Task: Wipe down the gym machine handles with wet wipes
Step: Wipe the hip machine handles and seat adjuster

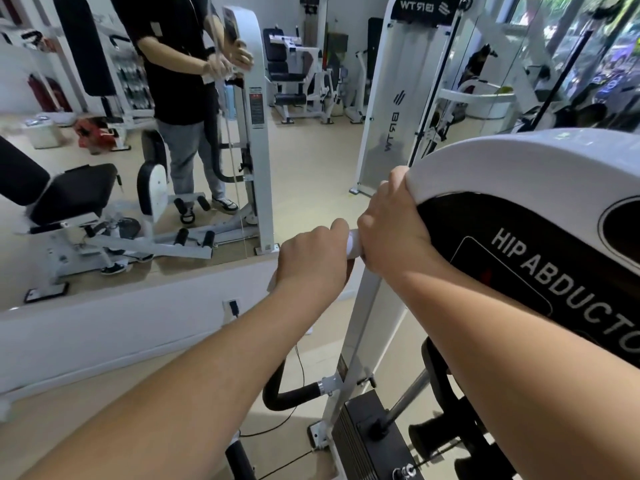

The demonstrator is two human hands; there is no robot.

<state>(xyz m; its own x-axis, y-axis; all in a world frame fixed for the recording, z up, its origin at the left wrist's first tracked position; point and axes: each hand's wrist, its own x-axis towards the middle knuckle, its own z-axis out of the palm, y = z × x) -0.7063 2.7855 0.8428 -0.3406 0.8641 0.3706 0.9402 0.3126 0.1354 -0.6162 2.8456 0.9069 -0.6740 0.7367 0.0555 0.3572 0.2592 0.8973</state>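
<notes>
The wipe is so bunched up that only a little of it can meet the metal. If the left hand (311, 261) drags on like that, my guess is bare knuckles do the rubbing, or the cloth slips out. The left fingers (334, 228) are curled tight round the wet wipe (354, 244). A white fold pokes out on the side toward the other hand and a scrap hangs under the wrist.

Just beside it, nearly touching, the right hand (391, 233) hooks its fingers (398, 174) over the rim of the white cover (519, 157) and grips it firmly, apparently as a brace.

Both hands sit at the top of the upright post (363, 306). The black handle (294, 394) is well below the fingers, low on that post, with no hand on it, so I'd say it has yet to be wiped and could be missed.

Beyond the fingers, a mirror (138, 133) shows the same grip.
</notes>
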